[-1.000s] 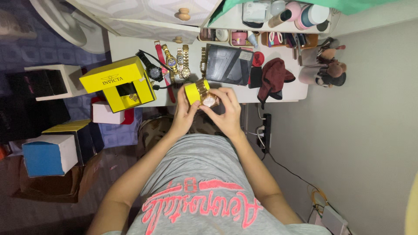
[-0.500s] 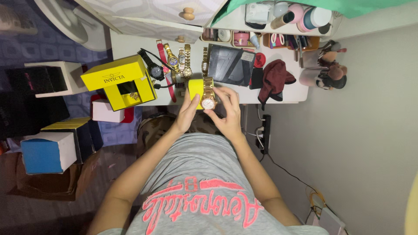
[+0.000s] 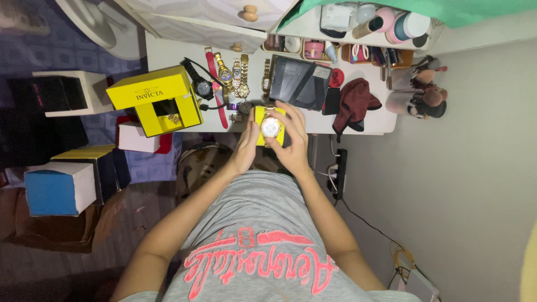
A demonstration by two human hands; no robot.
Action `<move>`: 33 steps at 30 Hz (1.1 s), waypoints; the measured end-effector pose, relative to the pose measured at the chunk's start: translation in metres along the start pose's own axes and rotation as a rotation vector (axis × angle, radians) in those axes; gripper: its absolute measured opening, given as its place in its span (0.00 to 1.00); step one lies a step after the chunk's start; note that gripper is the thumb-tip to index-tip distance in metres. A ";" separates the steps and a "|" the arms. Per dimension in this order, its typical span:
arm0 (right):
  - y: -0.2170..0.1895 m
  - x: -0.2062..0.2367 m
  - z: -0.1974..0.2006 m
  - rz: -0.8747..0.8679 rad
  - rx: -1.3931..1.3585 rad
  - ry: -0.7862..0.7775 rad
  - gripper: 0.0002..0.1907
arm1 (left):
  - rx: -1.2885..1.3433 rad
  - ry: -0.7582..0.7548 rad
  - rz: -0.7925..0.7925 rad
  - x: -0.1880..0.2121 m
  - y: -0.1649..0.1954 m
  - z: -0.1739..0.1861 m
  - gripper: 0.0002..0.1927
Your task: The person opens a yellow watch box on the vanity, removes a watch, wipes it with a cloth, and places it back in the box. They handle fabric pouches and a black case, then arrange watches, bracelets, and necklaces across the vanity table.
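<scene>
The right hand (image 3: 293,137) and left hand (image 3: 246,146) meet at the near edge of the counter (image 3: 168,53), both closed around one thing — a small yellow pillow (image 3: 268,116) with a gold watch (image 3: 271,127) wrapped on it, dial facing up. The right hand's fingers curl over the pillow's right side and top; the left hand's thumb and fingers pinch its lower left edge. The pillow is held just above the counter's front edge, in front of the person's chest.

By size, the white counter runs across the top of the view, with a white drawer front (image 3: 207,17) beyond it. Left of the hands stands an open yellow box (image 3: 156,100) at the counter's corner. Off the counter, lower left, sits a blue and white box (image 3: 59,187). A dark flat case (image 3: 299,81) lies just beyond the right hand, and a maroon cloth (image 3: 355,103) lies to its right. Between the yellow box and the case, a row of watches (image 3: 226,78) lies side by side — gold, black and one with a red strap.
</scene>
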State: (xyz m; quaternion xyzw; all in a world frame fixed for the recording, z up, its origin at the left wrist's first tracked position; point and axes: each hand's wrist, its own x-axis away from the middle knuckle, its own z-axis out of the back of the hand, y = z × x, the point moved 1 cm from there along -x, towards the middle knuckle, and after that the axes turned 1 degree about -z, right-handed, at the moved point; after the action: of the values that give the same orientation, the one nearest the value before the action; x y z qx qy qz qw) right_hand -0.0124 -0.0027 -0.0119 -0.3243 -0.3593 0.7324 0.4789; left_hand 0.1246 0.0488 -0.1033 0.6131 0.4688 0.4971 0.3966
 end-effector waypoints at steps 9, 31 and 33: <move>0.016 -0.003 -0.005 -0.047 -0.391 -0.061 0.26 | -0.210 0.114 -0.024 0.008 0.002 0.003 0.30; 0.047 0.022 -0.035 -0.454 -0.714 -0.408 0.32 | -0.214 0.215 -0.064 0.019 -0.021 0.035 0.22; 0.051 0.023 -0.046 -0.437 -0.710 -0.414 0.30 | -0.328 0.173 0.005 0.025 -0.028 0.042 0.25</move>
State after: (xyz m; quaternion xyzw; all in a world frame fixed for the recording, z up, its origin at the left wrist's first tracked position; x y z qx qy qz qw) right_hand -0.0060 0.0146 -0.0824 -0.2317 -0.7356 0.4955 0.3996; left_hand 0.1627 0.0788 -0.1323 0.4962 0.4123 0.6187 0.4483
